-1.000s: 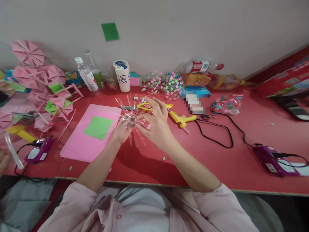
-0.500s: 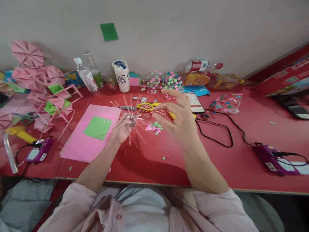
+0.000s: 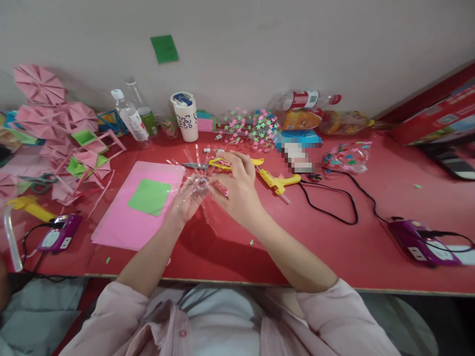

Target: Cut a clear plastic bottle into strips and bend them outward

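My left hand [image 3: 189, 199] holds a clear plastic bottle piece [image 3: 202, 184] cut into thin strips that fan out around a round neck. The neck faces up, and the strips spread over the fingers. At the right side of that piece, my right hand [image 3: 237, 185] has its thumb and forefinger drawn together on a strip close to the neck. Exactly where the fingertips grip is hard to make out. Just behind the hands lie scissors with yellow handles [image 3: 218, 163], partly covered by the right hand. Small star cutouts on the table are mostly hidden under it.
Pink paper with a green sheet [image 3: 150, 197] lies to the left, beside pink folded-paper shapes [image 3: 55, 116]. A yellow glue gun [image 3: 278, 182] with a black cord rests to the right. A white cup [image 3: 185, 118], bottles and star-covered plastic pieces [image 3: 263, 129] line the wall.
My right hand has moved left and down from above the table to the clear strips, its fingers closing. The glue gun has come into full view. My left hand stays with the bottle piece.
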`<control>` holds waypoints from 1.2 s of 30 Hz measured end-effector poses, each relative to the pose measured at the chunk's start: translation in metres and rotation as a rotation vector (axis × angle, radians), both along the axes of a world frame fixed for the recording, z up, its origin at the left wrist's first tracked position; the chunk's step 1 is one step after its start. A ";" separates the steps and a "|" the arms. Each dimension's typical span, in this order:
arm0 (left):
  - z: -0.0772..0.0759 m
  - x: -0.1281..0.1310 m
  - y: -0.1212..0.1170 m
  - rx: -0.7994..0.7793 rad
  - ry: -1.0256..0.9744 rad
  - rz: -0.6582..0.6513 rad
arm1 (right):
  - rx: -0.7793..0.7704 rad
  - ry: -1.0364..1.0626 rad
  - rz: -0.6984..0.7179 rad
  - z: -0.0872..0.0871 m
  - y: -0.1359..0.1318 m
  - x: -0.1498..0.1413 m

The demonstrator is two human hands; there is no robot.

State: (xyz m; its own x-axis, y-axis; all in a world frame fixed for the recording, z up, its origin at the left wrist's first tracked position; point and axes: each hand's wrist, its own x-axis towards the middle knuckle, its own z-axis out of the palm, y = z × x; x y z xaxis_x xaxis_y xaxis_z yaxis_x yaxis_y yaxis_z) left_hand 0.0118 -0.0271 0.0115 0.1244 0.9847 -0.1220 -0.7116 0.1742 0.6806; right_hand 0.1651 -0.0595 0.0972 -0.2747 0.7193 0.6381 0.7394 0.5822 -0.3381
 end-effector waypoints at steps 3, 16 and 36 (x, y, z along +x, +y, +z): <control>-0.001 -0.001 0.002 0.050 0.001 -0.005 | -0.048 0.024 0.064 0.000 -0.001 0.000; -0.001 0.000 0.002 0.108 0.067 0.015 | -0.048 -0.008 0.059 0.005 -0.003 0.001; -0.005 0.001 0.000 -0.060 0.096 -0.001 | 0.019 -0.058 0.051 0.020 0.002 0.022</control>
